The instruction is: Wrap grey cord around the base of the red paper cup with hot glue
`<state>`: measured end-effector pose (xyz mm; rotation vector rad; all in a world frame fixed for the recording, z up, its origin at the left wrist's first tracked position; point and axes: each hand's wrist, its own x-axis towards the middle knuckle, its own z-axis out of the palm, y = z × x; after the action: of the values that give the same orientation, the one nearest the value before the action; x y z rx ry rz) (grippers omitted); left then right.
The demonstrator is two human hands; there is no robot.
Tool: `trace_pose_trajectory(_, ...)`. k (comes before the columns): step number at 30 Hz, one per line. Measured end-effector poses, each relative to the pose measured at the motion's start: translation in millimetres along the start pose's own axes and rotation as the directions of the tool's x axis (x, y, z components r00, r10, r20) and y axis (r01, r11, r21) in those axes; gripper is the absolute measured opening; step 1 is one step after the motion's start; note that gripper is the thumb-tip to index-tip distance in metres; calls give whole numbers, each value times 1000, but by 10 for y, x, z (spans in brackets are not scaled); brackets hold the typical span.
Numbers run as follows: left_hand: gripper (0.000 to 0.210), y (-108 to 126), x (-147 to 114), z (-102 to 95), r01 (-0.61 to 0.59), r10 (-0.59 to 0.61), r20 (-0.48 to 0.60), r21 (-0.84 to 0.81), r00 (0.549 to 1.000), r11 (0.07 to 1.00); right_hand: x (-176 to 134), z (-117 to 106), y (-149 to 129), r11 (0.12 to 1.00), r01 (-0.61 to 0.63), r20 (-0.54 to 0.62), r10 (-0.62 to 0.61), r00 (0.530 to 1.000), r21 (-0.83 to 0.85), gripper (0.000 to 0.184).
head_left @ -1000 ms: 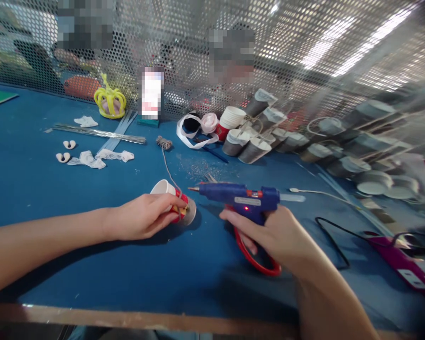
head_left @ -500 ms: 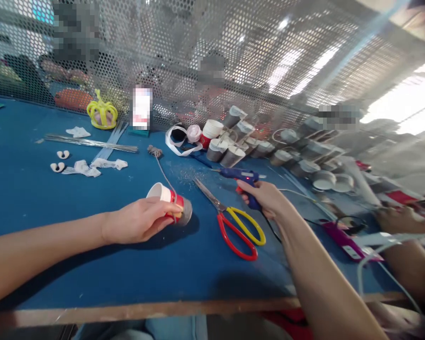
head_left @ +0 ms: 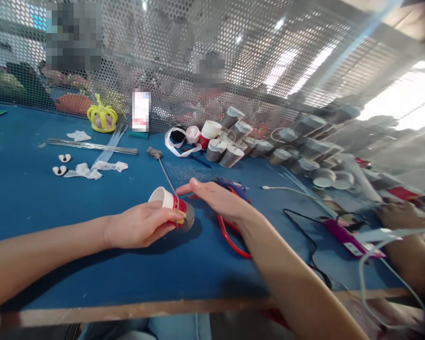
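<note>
- The left hand (head_left: 136, 225) is curled round a red-and-white paper cup (head_left: 168, 200), thumb and fingers closed on its side
- The cup is tilted over the blue counter (head_left: 127, 278), white mouth toward the upper left
- Gray cord (head_left: 166, 172) runs from it to a small bundle (head_left: 154, 152)
- The right hand (head_left: 219, 198) is open, fingers outstretched, nothing seen in its grasp; cannot tell whether its fingertips touch the cord
- Blue glue gun (head_left: 238, 184) and red-handled scissors (head_left: 230, 239) lie partly hidden by the right arm and hand
</note>
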<state>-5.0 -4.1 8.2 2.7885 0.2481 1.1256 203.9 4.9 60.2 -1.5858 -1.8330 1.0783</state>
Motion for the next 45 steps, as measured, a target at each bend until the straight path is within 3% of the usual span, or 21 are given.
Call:
trace_pose_trajectory(1,18,3,3,1,-7,7,3,-18,1000,1000,-1,103,-60,991,31,128,-48,991,132,43)
trace_pose_trajectory(3,17,8,8,2,-20,21,9,-53,1000,998,4,256,-115,958,44,126,-83,989,285,36)
trace_pose_trajectory(7,16,15,16,-7,22,-19,26,-106,999,994,-2,329,-68,916,110,-76,-88,993,386,27)
trace_pose_trajectory(10,20,28,22,-26,176,-167,62,-194,984,965,-47,270,-33,894,196,-225,-111,968,404,22)
trace_pose_trajectory(13,24,39,23,-34,372,-362,89,-262,928,890,-89,220,-22,878,272,-351,-130,927,394,21)
trace_pose_trajectory(16,25,42,21,-20,519,-506,131,-323,853,791,-87,206,5,890,286,-405,-130,905,355,21)
trace_pose_trajectory(24,25,43,70,-6,640,-634,186,-443,751,628,-65,160,53,932,290,-497,-150,855,219,23)
trace_pose_trajectory(29,24,51,81,-9,608,-608,170,-460,775,647,-67,153,51,953,255,-511,-139,848,164,23)
trace_pose_trajectory(39,24,122,41,-31,518,-508,147,-424,848,743,11,204,139,970,207,-439,-133,889,125,26)
trace_pose_trajectory(45,23,151,18,-35,419,-431,50,-363,901,832,-5,245,116,977,179,-390,-120,913,118,26)
